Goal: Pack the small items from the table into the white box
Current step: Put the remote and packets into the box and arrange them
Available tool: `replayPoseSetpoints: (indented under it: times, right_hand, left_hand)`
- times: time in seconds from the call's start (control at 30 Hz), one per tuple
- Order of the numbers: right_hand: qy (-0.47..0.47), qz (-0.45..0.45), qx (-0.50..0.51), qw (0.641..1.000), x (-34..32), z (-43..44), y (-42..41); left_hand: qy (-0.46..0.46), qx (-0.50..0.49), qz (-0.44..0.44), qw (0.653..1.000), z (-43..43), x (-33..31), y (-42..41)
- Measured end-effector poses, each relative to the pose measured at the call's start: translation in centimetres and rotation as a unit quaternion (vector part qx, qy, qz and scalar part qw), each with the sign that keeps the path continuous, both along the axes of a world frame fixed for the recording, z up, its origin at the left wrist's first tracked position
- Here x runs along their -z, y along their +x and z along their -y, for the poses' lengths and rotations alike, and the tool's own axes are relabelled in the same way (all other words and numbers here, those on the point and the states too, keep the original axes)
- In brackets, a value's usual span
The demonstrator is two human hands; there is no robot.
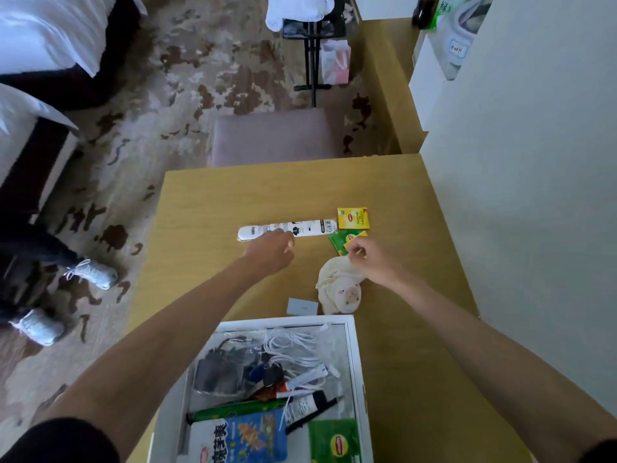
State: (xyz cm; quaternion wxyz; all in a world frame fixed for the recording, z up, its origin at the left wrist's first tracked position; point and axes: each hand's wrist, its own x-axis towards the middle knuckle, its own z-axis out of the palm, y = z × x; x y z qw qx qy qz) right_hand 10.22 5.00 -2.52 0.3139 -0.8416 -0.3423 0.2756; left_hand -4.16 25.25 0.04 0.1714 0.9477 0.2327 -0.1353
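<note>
Packet (287,228), long and white, lies crosswise mid-frame, just above left hand (270,253); can't tell its grip; right hand (370,262) pinches yellow sachet (354,240) further right

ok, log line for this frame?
phase: picking | left hand: at long white packet, grip unclear | right hand: pinches yellow tea sachet | white box: part-filled | on table: cloth pouch, grey card, more sachets

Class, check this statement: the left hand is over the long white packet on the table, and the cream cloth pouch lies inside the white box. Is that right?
Not quite. The head view shows the cream cloth pouch lying on the table, just beyond the white box, not inside it. The left hand is indeed over the long white packet.
</note>
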Motion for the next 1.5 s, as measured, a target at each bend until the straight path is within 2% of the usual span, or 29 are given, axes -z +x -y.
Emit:
replayPoseSetpoints:
  times: [0.1,0.2,0.37,0.47,0.53,0.63,0.7,0.87,0.97,1.07,1.13,1.23,1.3,1.37,1.5]
  right_hand:
    - [-0.045,0.034,-0.095,0.994,1.2,-0.8,0.6]
    - [-0.077,0.081,-0.213,0.971,1.1,-1.3,-0.2]
    - [-0.103,0.149,-0.394,0.901,0.8,-3.5,-3.2]
    - [-0.122,0.176,-0.447,0.869,1.2,-4.7,-4.9]
    - [-0.144,0.178,-0.456,0.860,1.3,-5.1,-5.5]
    - [-0.158,0.200,-0.448,0.857,1.4,-5.1,-5.7]
    - [-0.145,0.197,-0.427,0.871,1.3,-4.8,-5.6]
    - [-0.062,0.037,-0.227,0.971,-0.6,-3.3,-4.9]
    - [0.019,-0.081,-0.089,0.992,-3.0,-2.3,-5.3]
    - [0.101,-0.158,0.024,0.982,-5.3,-1.5,-6.1]
    - [0.145,-0.252,0.068,0.954,-7.2,-0.9,-7.1]
    - [0.201,-0.391,0.087,0.894,-9.7,0.5,-9.0]
    - [0.206,-0.433,0.064,0.875,-10.8,1.7,-10.2]
    - [0.177,-0.443,0.034,0.878,-11.5,2.7,-11.5]
    - [0.066,-0.370,0.032,0.926,-11.5,4.7,-14.8]
  left_hand:
    - [0.057,-0.008,-0.038,0.998,-1.7,1.7,2.0]
    - [0.077,-0.011,-0.048,0.996,-2.8,3.2,3.6]
    - [0.108,0.003,-0.094,0.990,-3.6,5.1,4.3]
    - [0.103,-0.015,-0.062,0.993,-3.5,6.1,3.4]
    - [0.077,-0.038,-0.057,0.995,-3.3,6.2,2.5]
    - [0.031,-0.072,-0.056,0.995,-3.3,6.0,0.8]
    - [-0.005,-0.105,-0.018,0.994,-3.3,5.4,-0.4]
    - [-0.072,-0.133,0.154,0.977,-2.6,1.8,-3.6]
    - [-0.097,-0.128,0.240,0.957,-1.7,-1.2,-6.3]
    - [-0.120,-0.131,0.289,0.941,-0.4,-3.7,-8.7]
    - [-0.134,-0.115,0.310,0.934,0.5,-5.2,-10.4]
    - [-0.158,-0.086,0.317,0.931,1.8,-7.0,-12.9]
    - [-0.170,-0.056,0.290,0.940,2.8,-7.8,-14.4]
    - [-0.183,-0.033,0.251,0.950,3.8,-8.0,-15.9]
    - [-0.237,-0.038,0.193,0.951,5.5,-7.1,-18.7]
